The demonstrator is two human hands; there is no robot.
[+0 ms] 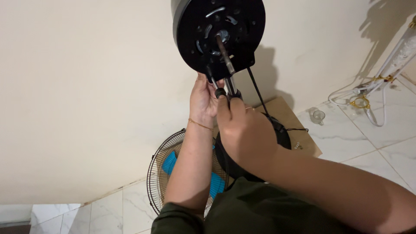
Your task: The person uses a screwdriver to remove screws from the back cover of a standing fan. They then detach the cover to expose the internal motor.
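the black motor housing (pixel 219 37) hangs at the top centre of the frame, its round face turned to the camera, a bare metal shaft (pixel 225 54) sticking out of the middle. both hands meet just below it. the left hand (pixel 203 99), gold bracelet on the wrist, comes up from below with its fingers curled against the lower edge of the housing, steadying it. the right hand (pixel 245 130) crosses in front, fingertips pinching a screwdriver (pixel 230 86) with a black grip; its shank runs up toward the face beside the shaft. i can't tell exactly where the tip lands.

to do this well, i'd say keep the tool square to the face so it doesn't slip, and let the left hand take the weight so the housing can't twist. a black cord (pixel 258 93) dangles from the housing down to the right; best kept clear of the tool.

below, at centre bottom, a wire fan grille (pixel 158 173) with blue blades (pixel 170 162) lies on the tiled floor, beside a piece of cardboard (pixel 288 117) with small screws (pixel 298 145) on it.
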